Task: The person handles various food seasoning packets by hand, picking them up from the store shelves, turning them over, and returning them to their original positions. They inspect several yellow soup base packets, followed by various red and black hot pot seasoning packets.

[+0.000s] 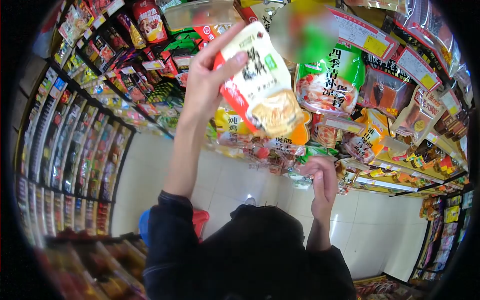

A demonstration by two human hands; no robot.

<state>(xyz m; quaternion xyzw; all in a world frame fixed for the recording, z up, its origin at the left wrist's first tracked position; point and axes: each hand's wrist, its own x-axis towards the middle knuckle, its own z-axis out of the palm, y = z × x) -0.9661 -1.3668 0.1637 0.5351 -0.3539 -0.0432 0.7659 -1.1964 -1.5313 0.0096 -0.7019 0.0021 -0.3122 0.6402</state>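
My left hand (212, 75) is closed on the left edge of a food pouch (262, 82), with its thumb across the front. The pouch is cream-white with a red side band, dark lettering, a small green label and a picture of food near its lower end. It is tilted, in front of the shelf. Lower on the right, my right hand (322, 182) is raised beside the lower packets, its fingers loosely bent and the thumb apart from them. I see nothing held in it. A green-and-white soup-mix bag (330, 82) hangs right of the pouch.
Red-bordered price signs (365, 35) stick out at the upper right. Yellow packets (370, 135) fill the shelf below. More stocked shelves (65, 145) run along the left, with a tiled floor (232, 175) between. Something red (200, 222) and something blue (144, 225) show beside my left sleeve.
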